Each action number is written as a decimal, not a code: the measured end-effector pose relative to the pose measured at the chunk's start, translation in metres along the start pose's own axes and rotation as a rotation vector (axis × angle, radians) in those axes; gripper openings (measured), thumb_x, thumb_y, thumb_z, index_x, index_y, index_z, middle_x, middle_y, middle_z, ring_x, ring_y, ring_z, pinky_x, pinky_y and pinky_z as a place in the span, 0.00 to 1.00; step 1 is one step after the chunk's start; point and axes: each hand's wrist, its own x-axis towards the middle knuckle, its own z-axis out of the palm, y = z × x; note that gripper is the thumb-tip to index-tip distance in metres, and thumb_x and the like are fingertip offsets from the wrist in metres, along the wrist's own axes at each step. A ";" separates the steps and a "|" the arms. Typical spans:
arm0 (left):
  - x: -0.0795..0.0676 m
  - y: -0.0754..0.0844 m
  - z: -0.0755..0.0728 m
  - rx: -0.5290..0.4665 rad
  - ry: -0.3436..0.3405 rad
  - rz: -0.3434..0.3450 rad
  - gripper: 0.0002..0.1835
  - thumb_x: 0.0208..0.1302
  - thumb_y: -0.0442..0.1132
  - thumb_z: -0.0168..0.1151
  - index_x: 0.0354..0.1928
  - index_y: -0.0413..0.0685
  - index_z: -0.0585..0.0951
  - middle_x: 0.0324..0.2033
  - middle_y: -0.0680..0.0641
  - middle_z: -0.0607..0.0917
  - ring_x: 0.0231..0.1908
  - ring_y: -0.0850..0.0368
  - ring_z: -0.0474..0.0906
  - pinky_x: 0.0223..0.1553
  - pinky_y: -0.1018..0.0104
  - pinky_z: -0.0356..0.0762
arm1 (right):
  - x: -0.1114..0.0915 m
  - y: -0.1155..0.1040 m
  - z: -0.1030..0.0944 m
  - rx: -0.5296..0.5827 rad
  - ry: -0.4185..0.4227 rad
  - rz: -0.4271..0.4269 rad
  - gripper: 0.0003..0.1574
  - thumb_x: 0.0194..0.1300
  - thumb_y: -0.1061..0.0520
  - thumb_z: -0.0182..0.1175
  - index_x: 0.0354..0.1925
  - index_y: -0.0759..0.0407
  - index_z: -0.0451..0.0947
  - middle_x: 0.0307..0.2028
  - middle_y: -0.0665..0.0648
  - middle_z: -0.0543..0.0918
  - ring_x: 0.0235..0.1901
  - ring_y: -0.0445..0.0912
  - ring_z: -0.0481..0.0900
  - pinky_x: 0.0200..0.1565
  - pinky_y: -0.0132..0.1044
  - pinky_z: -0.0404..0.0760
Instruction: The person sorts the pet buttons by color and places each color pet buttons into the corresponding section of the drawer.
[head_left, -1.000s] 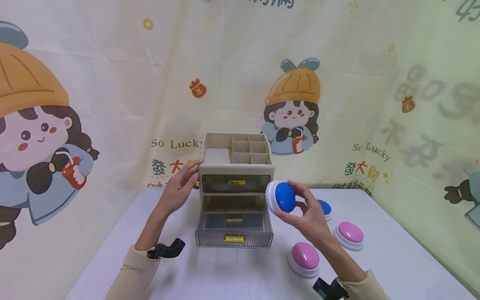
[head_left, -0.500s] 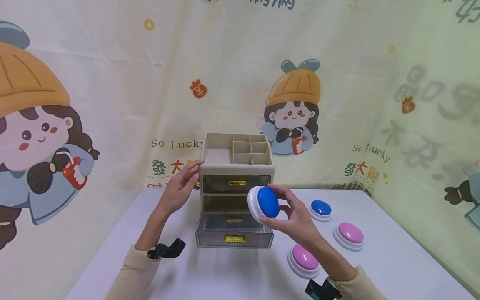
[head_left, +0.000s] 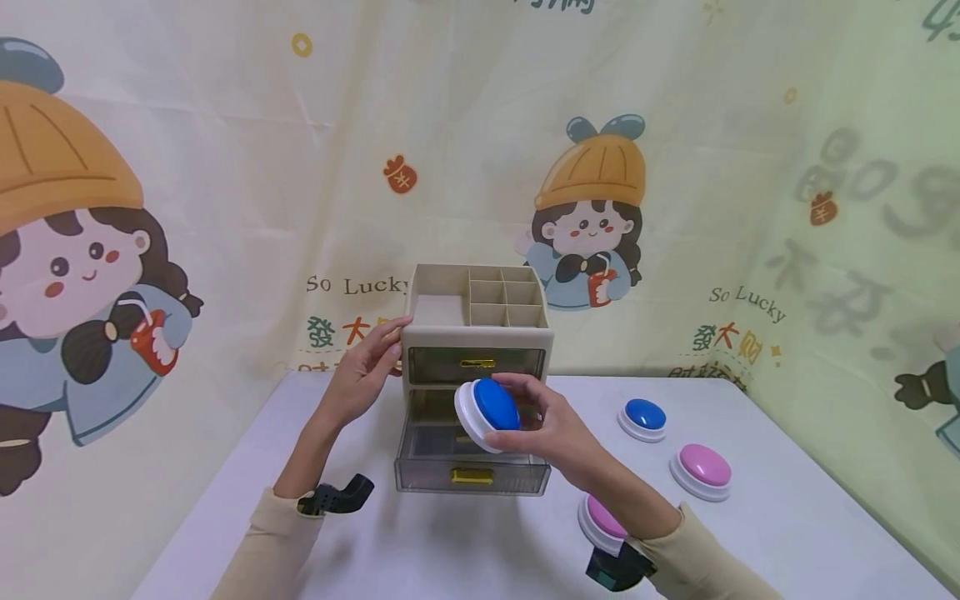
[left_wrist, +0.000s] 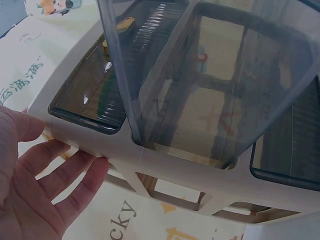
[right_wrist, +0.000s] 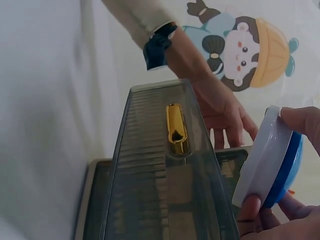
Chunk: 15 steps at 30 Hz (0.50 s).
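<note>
My right hand (head_left: 551,429) grips a round push button with a blue dome (head_left: 497,404) and a white base, tilted. In the head view it overlaps the pulled-out clear drawer (head_left: 472,477) of a beige desk organizer (head_left: 476,337). The right wrist view shows the button's white base (right_wrist: 262,157) between thumb and fingers, beside the drawer front with its gold handle (right_wrist: 176,125). My left hand (head_left: 363,375) rests against the organizer's upper left side. In the left wrist view, the left hand's fingers (left_wrist: 77,182) touch the beige frame, loosely extended.
To the right on the white table (head_left: 780,517) stand another blue button (head_left: 645,415) and a pink button (head_left: 701,467). A second pink button (head_left: 600,518) is partly behind my right forearm. The organizer's upper drawer (head_left: 435,367) is closed. A printed curtain (head_left: 465,100) hangs behind.
My right hand has carried the blue button leftward, from the organizer's right edge to in front of the pulled-out drawer's opening. The left hand has stayed on the organizer's side.
</note>
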 end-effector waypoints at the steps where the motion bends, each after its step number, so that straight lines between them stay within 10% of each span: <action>1: 0.000 0.000 0.000 -0.001 -0.001 -0.001 0.24 0.80 0.38 0.51 0.74 0.58 0.70 0.69 0.43 0.76 0.57 0.45 0.82 0.43 0.62 0.85 | 0.001 0.000 0.001 -0.002 -0.008 0.001 0.51 0.51 0.48 0.80 0.71 0.43 0.69 0.67 0.54 0.74 0.62 0.57 0.75 0.57 0.57 0.81; 15: -0.001 0.000 0.001 0.014 0.008 -0.005 0.25 0.80 0.38 0.52 0.74 0.60 0.69 0.69 0.43 0.76 0.58 0.43 0.82 0.45 0.65 0.84 | 0.020 -0.002 0.014 -0.147 -0.063 -0.049 0.50 0.50 0.47 0.81 0.69 0.45 0.71 0.64 0.55 0.76 0.61 0.56 0.76 0.55 0.54 0.83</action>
